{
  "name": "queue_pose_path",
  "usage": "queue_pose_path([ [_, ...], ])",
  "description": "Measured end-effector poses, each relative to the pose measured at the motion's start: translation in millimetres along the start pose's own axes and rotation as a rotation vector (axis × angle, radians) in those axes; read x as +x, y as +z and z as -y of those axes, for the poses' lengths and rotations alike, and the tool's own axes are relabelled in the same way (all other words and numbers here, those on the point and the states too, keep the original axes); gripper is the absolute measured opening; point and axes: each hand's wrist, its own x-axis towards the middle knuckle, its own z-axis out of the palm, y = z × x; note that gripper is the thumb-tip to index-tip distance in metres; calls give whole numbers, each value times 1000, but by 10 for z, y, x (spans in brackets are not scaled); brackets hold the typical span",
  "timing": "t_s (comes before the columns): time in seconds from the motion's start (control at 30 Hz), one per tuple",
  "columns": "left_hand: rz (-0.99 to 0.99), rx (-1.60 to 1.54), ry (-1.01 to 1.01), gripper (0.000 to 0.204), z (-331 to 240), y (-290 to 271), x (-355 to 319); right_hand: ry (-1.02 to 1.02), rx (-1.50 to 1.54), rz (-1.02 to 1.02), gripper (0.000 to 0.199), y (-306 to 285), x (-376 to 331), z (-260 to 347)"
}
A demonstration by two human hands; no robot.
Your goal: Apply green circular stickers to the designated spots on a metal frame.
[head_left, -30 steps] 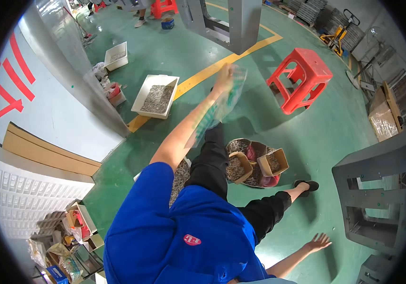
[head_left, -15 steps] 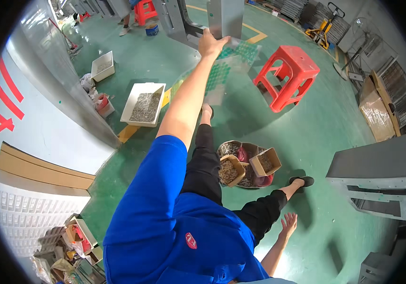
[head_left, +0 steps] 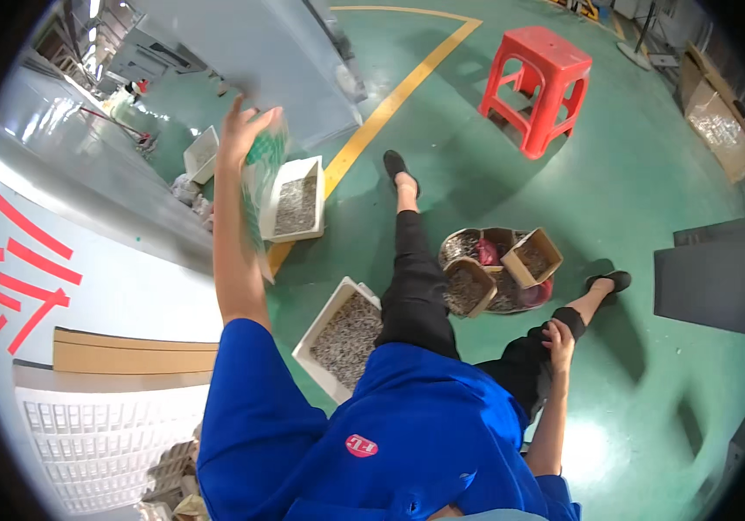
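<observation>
My left hand (head_left: 246, 132) is raised at the far left with its fingers closed on a floppy clear plastic sheet (head_left: 264, 165) that has green patches. The sheet hangs down beside my forearm, in front of a white bin (head_left: 318, 198) of small metal-looking pieces. My right hand (head_left: 556, 342) is low at the right, next to my black trouser leg near the knee. Nothing shows in it, and its fingers are loosely bent and apart. Whether it touches the leg I cannot tell.
A second white bin (head_left: 304, 347) of small pieces stands by my left leg. Between my feet sits a round container with cardboard boxes (head_left: 530, 259) of small parts. Further off are a red stool (head_left: 544, 61), a grey machine panel (head_left: 294, 78) and a grey cabinet (head_left: 711, 286).
My left hand has swung left with the plastic sheet, away from the grey machine frame. My body has turned left and stepped. My right hand has come up near my knee.
</observation>
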Motion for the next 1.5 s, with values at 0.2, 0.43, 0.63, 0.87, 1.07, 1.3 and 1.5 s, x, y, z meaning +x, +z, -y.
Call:
queue_pose_path([
  [0.2, -452, 349, 246, 125, 26, -229, -87, 14, 48, 32, 39, 33, 62, -36],
  [0.43, -506, 462, 210, 127, -520, 351, 46, 57, -36, 48, 36, 104, 62, -8],
  [0.63, -391, 325, 127, 116, -182, 278, 894, 42, -34, 75, 34, 231, 42, -50],
  [0.87, -287, 377, 43, 98, 159, 207, 1576, 35, 18, 12, 30, 266, 13, -207],
  [1.07, 43, 174, 260, 65, -284, 364, 958, 53, -106, 20, 26, 299, 98, -243],
  [1.3, 158, 197, 5, 49, -267, -281, 793, 41, -393, 81, 23, 376, 137, -153],
  [1.5, 228, 97, -5, 49, -393, -394, 465, -120, -705, 28, 21, 372, 99, -90],
])
